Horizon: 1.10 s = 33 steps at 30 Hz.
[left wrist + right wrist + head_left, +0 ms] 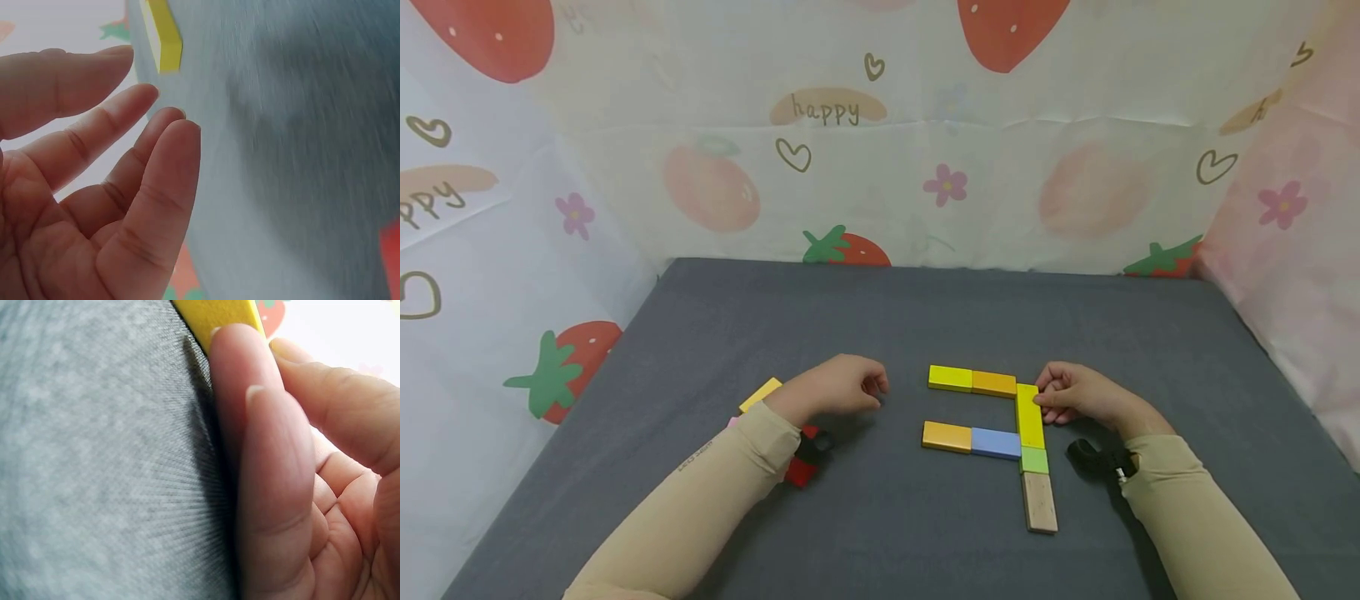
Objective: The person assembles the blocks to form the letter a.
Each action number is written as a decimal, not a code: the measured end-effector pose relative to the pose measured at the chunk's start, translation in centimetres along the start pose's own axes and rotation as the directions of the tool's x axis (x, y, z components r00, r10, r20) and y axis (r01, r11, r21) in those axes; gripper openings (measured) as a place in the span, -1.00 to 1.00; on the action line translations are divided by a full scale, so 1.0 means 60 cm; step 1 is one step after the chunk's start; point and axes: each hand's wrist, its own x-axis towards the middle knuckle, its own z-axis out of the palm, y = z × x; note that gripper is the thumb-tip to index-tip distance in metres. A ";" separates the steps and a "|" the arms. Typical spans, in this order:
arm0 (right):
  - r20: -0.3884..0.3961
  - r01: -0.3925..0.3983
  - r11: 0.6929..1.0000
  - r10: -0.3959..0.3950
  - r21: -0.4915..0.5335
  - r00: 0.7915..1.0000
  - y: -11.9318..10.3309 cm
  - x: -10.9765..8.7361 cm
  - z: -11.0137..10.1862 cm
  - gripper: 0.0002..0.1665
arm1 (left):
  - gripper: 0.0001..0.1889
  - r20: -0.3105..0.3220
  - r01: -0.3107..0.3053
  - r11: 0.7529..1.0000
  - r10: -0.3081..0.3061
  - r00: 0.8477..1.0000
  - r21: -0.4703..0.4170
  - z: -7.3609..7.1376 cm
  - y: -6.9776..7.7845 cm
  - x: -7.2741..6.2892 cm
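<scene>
My right hand [1078,396] is at the right side of a long yellow block [1030,417], thumb and fingertips against its edge. Close up in the right wrist view, the fingers [275,469] meet that block's side, with the thumb by its upper edge. A yellow-green block [950,378] and an orange block [993,384] run left from its far end. Below it come a green block [1033,460] and a plain wooden block [1039,503]. A blue block [996,443] and another orange block [946,437] form a second row. My left hand [842,385] hovers left of these, fingers loosely bent, holding nothing.
Under and beside the left forearm lie a yellow block [760,395], a red block [801,472] and a pink piece [732,422], partly hidden. Dark grey cloth [880,325] covers the table. A printed curtain [940,150] stands behind and along both sides.
</scene>
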 end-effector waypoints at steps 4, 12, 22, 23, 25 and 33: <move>0.001 0.000 1.000 0.000 0.000 1.000 0.000 0.000 0.000 -0.70 | -0.84 -0.032 0.034 0.999 -0.035 0.999 -0.019 -0.013 -0.028 -0.016; 0.002 0.006 1.000 -0.006 -0.002 1.000 -0.001 -0.002 0.000 -0.70 | -0.83 -0.086 0.116 0.992 -0.119 0.989 -0.039 -0.022 -0.069 -0.038; -0.005 0.003 1.000 -0.003 -0.004 1.000 -0.001 -0.001 0.001 -0.70 | -0.84 -0.148 0.269 0.963 -0.264 0.953 0.014 -0.021 -0.100 -0.054; -0.006 0.003 1.000 -0.003 -0.005 1.000 -0.001 -0.001 0.001 -0.69 | -0.84 -0.148 0.276 0.961 -0.272 0.951 0.005 -0.021 -0.102 -0.057; -0.008 0.002 1.000 -0.002 -0.007 1.000 0.000 -0.001 0.002 -0.69 | -0.84 -0.152 0.285 0.958 -0.283 0.947 -0.009 -0.022 -0.105 -0.062; -0.014 0.003 1.000 -0.003 -0.020 1.000 0.001 -0.001 0.001 -0.69 | -0.83 -0.151 0.319 0.947 -0.322 0.935 -0.044 -0.030 -0.119 -0.083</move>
